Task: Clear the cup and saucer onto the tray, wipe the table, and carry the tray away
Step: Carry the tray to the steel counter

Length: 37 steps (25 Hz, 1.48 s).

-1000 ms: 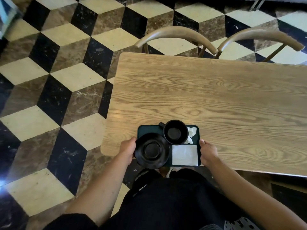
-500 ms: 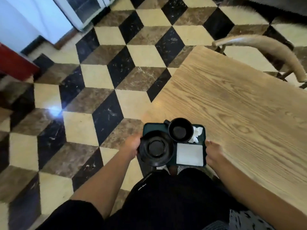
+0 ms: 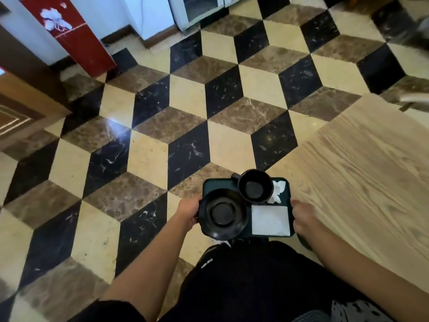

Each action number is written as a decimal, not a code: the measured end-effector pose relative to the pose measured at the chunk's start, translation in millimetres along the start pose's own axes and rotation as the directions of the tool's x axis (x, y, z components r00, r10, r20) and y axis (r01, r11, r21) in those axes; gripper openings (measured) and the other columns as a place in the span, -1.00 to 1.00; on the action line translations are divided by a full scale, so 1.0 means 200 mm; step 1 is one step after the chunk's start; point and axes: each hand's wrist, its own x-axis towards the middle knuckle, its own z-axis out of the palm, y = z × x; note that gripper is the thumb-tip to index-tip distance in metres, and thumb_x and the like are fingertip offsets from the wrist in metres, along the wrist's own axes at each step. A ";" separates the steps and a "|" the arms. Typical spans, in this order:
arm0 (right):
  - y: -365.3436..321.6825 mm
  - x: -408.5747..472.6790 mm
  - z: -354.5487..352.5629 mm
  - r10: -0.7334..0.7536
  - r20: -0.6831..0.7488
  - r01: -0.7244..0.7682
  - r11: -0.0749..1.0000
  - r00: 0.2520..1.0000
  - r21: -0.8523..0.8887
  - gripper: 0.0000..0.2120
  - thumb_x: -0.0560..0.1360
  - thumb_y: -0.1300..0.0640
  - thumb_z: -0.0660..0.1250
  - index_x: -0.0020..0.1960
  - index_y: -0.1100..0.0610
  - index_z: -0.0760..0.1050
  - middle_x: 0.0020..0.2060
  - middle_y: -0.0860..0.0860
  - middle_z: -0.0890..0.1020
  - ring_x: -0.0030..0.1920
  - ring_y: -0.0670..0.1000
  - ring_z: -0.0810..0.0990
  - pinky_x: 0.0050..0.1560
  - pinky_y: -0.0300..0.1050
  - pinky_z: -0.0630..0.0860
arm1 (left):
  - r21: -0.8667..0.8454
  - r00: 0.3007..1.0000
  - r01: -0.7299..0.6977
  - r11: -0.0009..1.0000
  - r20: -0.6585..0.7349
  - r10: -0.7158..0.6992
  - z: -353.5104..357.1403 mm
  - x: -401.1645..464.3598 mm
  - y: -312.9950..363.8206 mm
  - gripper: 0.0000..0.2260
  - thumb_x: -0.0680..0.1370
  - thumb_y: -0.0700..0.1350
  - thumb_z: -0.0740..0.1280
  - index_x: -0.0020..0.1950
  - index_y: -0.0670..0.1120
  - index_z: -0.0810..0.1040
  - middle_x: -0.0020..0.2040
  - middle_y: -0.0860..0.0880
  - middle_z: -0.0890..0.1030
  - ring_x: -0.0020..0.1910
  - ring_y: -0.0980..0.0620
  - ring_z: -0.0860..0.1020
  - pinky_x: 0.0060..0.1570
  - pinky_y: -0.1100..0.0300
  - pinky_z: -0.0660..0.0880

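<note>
My left hand (image 3: 186,213) and right hand (image 3: 301,217) clamp opposite edges of the tray (image 3: 214,183), keeping it level off the table (image 3: 362,163). Saucer (image 3: 221,213) near left, cup (image 3: 255,186) far, low for balance.

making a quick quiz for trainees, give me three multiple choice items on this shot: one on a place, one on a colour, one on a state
1. Where is the saucer on the tray?
A. left side
B. right side
C. off it

2. What colour is the cup?
A. white
B. black
C. red

3. How is the tray held?
A. left hand only
B. resting on the table
C. left hand and right hand at its sides

Answers: 1 A, it overhangs the left edge; 2 B, black like the saucer; 3 C, one hand grips each side.
</note>
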 end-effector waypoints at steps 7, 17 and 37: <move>-0.08 -0.12 0.56 -0.005 0.038 0.004 1.000 0.999 0.017 -0.79 0.67 0.23 0.23 -0.09 0.19 0.57 -0.24 0.09 0.62 -0.27 0.12 0.59 -0.23 0.03 0.54 | -0.055 0.999 0.022 0.998 -0.032 -0.024 -0.42 0.26 0.21 -0.93 0.58 -0.19 0.30 -0.07 -0.16 0.55 -0.17 -0.17 0.62 -0.15 -0.18 0.61 -0.23 0.03 0.57; -0.40 -0.06 1.00 -0.009 0.021 0.009 1.000 1.000 0.010 -0.84 0.62 0.15 0.36 -0.11 0.20 0.56 -0.04 0.15 0.68 -0.09 0.18 0.68 -0.06 0.10 0.64 | -0.048 1.000 0.000 0.999 -0.025 -0.001 -0.61 0.53 0.62 -0.91 0.57 -0.19 0.30 -0.13 -0.15 0.52 -0.30 -0.13 0.53 -0.33 -0.10 0.52 -0.29 0.10 0.49; -2.03 0.79 1.24 0.010 -0.068 0.010 0.957 0.998 0.291 -0.82 0.65 0.15 0.32 -0.07 0.23 0.51 -0.20 0.05 0.58 -0.25 0.06 0.56 -0.20 -0.03 0.52 | 0.112 0.997 -0.065 0.992 0.043 0.060 0.41 1.31 2.42 -0.86 0.56 -0.17 0.38 -0.19 -0.15 0.56 -0.31 -0.16 0.57 -0.35 -0.11 0.51 -0.31 0.07 0.44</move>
